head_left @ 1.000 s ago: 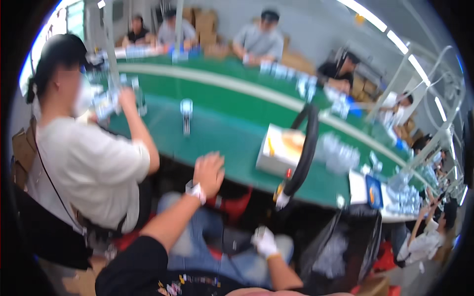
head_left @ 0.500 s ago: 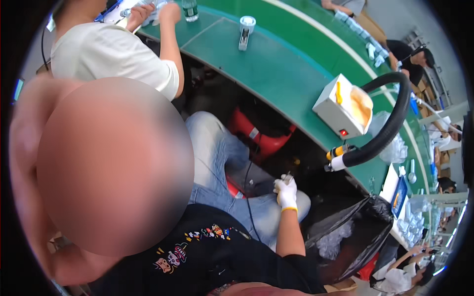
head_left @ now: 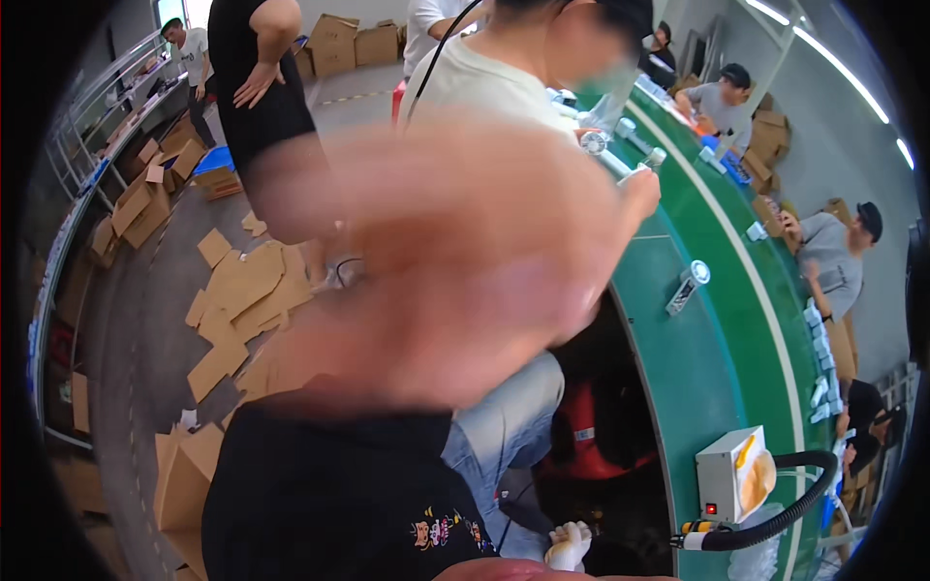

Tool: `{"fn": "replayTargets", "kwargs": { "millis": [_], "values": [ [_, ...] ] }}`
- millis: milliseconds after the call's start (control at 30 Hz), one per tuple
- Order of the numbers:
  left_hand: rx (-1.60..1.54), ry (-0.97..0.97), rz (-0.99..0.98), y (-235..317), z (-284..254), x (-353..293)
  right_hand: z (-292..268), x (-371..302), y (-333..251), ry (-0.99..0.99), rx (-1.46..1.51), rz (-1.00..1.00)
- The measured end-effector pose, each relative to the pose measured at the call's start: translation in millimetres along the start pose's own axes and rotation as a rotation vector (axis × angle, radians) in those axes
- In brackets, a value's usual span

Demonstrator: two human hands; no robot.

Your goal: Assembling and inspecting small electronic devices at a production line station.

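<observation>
Close in front of the view, a large motion-smeared shape, which looks like my left hand (head_left: 436, 290), covers much of the middle; its fingers cannot be made out. Low in the view, by my jeans (head_left: 509, 412), is my right hand (head_left: 569, 545) in a white glove. Its fingers are curled closed, and whatever they may hold is hidden. The nearest bench thing to it is a grey-white box (head_left: 715, 492) with a red lit switch, a yellow-and-tan top and a black flexible hose (head_left: 819, 508).
A green bench (head_left: 668, 339) curves along the right, bearing a small white handheld fan (head_left: 689, 287). Beside me a co-worker in a white shirt (head_left: 475, 82) handles a similar fan. Flattened cardboard (head_left: 242, 290) and open boxes (head_left: 145, 208) lie on the left floor. Several people sit across the bench.
The view has swung left and up, bringing the floor and cardboard in. The blurred hand has shifted from the left to the middle. My gloved hand now sits at the lower edge.
</observation>
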State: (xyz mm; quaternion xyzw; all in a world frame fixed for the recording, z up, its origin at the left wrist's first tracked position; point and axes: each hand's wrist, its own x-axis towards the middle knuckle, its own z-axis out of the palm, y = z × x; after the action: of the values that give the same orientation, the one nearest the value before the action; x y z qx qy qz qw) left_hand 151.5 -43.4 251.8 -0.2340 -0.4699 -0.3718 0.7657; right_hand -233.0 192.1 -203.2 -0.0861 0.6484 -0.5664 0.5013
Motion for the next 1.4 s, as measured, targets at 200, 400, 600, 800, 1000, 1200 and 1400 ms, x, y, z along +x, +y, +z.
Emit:
{"fn": "replayTargets", "kwargs": {
  "millis": [200,400,600,800,1000,1200,1400],
  "values": [
    [0.192,0.016,0.108,74.3,14.0,-1.3,-21.6,41.3,18.2,-0.103,-0.033,-0.008],
    [0.334,0.087,0.186,-101.1,41.7,24.7,-17.4,22.9,25.4,-0.066,-0.070,0.034],
    [1.087,-0.277,-0.356,-249.7,-4.4,-123.7,-1.7,-15.5,14.8,0.091,-0.091,-0.028],
    [1.591,-0.798,-0.514,-241.4,-75.3,-272.2,11.2,-11.2,0.1,0.215,-0.124,-0.040],
    [1.551,-0.841,-0.532,-246.3,-64.7,-283.4,2.4,0.5,-0.5,0.177,-0.095,0.000],
    [1.581,-0.864,-0.534,-243.3,-60.5,-282.1,17.8,14.6,6.7,0.125,-0.309,-0.019],
    [1.595,-0.882,-0.528,-245.5,-62.7,-282.2,19.1,16.0,1.3,-0.023,-0.594,-0.059]
  ]
}}
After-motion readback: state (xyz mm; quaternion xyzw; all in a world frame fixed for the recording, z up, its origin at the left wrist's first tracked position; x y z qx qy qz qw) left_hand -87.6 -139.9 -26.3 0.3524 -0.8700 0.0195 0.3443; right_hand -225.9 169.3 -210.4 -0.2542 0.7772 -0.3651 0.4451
